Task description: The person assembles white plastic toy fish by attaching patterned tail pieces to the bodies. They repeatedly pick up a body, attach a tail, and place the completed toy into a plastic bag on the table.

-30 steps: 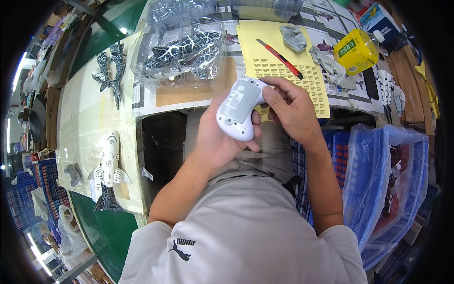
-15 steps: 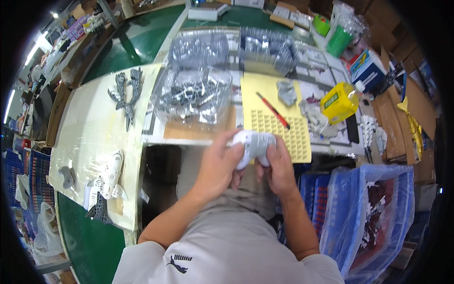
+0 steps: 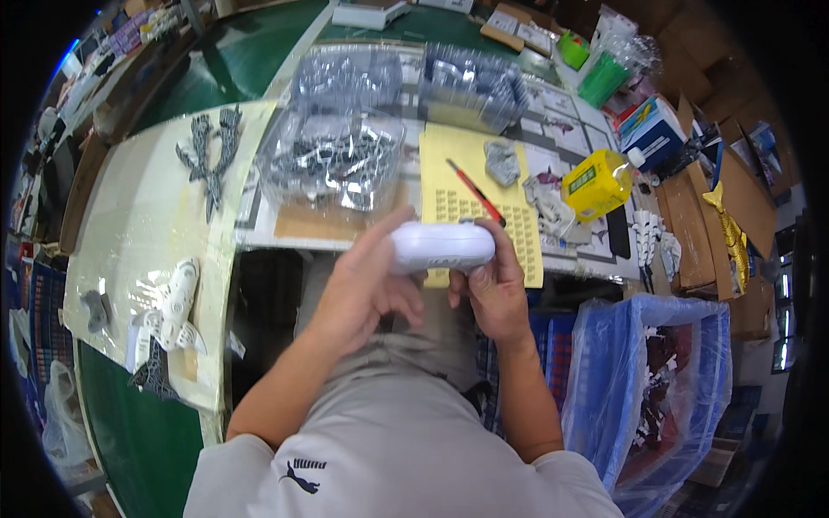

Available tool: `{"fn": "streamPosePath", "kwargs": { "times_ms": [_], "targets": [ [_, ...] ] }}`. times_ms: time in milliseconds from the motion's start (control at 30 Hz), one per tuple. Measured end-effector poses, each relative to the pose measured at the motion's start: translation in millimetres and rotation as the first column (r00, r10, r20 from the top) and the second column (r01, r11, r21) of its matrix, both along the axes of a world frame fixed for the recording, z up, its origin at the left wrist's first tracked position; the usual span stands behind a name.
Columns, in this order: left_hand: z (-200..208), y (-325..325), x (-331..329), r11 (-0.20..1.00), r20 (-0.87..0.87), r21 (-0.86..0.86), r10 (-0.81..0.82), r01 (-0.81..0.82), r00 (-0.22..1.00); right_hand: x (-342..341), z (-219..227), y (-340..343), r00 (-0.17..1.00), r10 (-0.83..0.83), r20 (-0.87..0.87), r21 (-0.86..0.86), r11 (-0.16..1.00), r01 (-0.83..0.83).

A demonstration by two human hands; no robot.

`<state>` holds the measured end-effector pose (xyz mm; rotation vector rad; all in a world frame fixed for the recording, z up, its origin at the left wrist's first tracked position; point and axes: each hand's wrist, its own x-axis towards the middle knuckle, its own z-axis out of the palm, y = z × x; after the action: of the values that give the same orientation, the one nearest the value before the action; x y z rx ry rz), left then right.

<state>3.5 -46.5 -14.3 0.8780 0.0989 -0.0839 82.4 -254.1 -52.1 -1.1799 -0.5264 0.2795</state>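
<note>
A white gamepad-shaped remote control (image 3: 444,246) is up in front of me, its smooth edge turned my way. My right hand (image 3: 501,298) grips it at the right end, thumb below and a finger over the top. Beside its left end is my left hand (image 3: 345,298), fingers apart and slightly blurred; whether it touches the remote I cannot tell. Behind the remote lie a yellow sheet of small labels (image 3: 439,177) and a red-and-black screwdriver (image 3: 477,192). A crumpled grey piece (image 3: 501,162) rests on that sheet.
Clear plastic trays (image 3: 345,78) stand at the back, and a bag of dark grey parts (image 3: 332,164) lies nearer. Left are a white toy fish (image 3: 180,293) and a grey forked piece (image 3: 210,160). A yellow bottle (image 3: 596,186) and a blue plastic-lined crate (image 3: 596,371) are right.
The remote has been tipped so its edge replaces its grey-and-white face. My left hand has loosened from it, fingers spreading. The whole view has shifted slightly.
</note>
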Motion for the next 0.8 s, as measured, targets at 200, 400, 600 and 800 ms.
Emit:
{"fn": "streamPosePath", "kwargs": {
  "times_ms": [200,400,600,800],
  "targets": [
    [10,6,-1,0.998,0.016,-0.009,-0.054,0.054,0.998,10,-15,-11,0.992,0.127,0.021,0.076,0.989,-0.128],
    [5,4,2,0.984,0.102,0.177,-0.017,-0.001,0.995,19,-1,-9,0.984,0.133,0.122,0.048,0.989,-0.140],
    [0,2,2,0.949,0.221,0.304,0.015,-0.084,0.975,14,20,1,0.990,0.103,-0.094,0.127,0.988,-0.091],
    [-7,7,6,0.884,0.312,0.439,0.020,-0.163,0.950,15,21,10,0.971,0.129,-0.203,0.173,0.980,-0.094]
  ]
}}
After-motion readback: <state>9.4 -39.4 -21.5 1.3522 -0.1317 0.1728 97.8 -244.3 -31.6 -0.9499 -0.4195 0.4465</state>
